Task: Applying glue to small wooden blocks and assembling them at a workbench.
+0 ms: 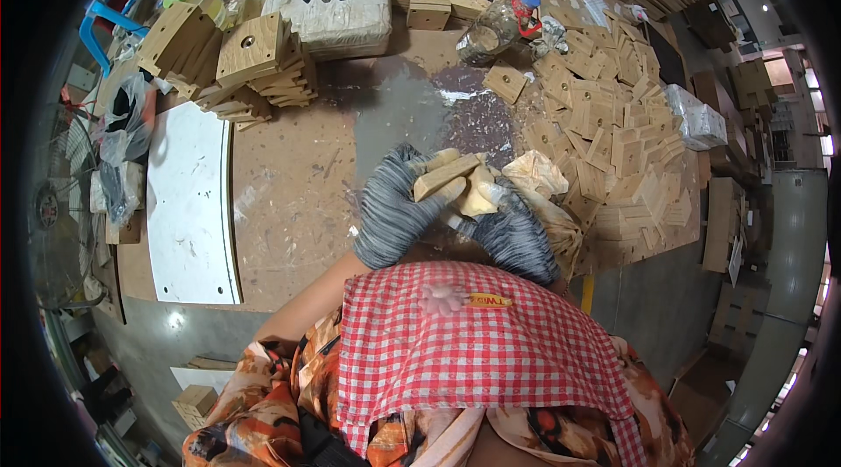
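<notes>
My left hand (399, 208), in a grey striped glove with pale fingertips, is closed around a small wooden block (447, 176), held on edge above the table. Close against the block, my right hand (512, 235) wears a matching glove and has its fingers closed on a yellowish cloth (477, 194). The cloth's contact with the block is partly hidden by the fingers. Another crumpled pale cloth (536, 173) lies beside the right hand; whether the two are one piece I cannot tell. A large heap of wooden blocks (604, 134) lies to the right.
Stacked wooden blocks (254, 46) stand at the far left, near a white curved panel (191, 204). Behind are a wrapped package (337, 11) with dark strips on it and a plastic bottle (491, 33) with a blue cap. A single block (505, 81) lies near the heap.
</notes>
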A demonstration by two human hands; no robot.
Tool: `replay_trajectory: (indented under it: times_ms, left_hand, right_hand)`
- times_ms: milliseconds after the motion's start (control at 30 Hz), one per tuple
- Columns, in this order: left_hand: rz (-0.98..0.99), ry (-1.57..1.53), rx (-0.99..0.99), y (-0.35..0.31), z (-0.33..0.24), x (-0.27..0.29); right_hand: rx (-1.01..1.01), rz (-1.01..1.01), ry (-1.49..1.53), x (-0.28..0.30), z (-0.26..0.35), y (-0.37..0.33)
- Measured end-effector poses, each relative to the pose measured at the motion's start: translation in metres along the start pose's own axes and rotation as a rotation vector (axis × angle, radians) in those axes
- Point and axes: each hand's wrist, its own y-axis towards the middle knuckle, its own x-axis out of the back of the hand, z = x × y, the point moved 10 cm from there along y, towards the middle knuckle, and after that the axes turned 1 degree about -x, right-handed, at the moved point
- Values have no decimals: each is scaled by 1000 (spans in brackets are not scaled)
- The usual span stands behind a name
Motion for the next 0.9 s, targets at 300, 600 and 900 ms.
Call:
replay_trajectory:
  times_ms: [300, 600, 900]
  left_hand:
    - [-119, -294, 272, 1, 17, 17]
    - [53, -510, 356, 2, 0, 4]
    - [87, -514, 377, 2, -5, -1]
  right_hand:
    - [45, -139, 124, -7, 30, -8]
    - [518, 39, -60, -38, 98, -22]
    - [913, -84, -856, -61, 123, -43]
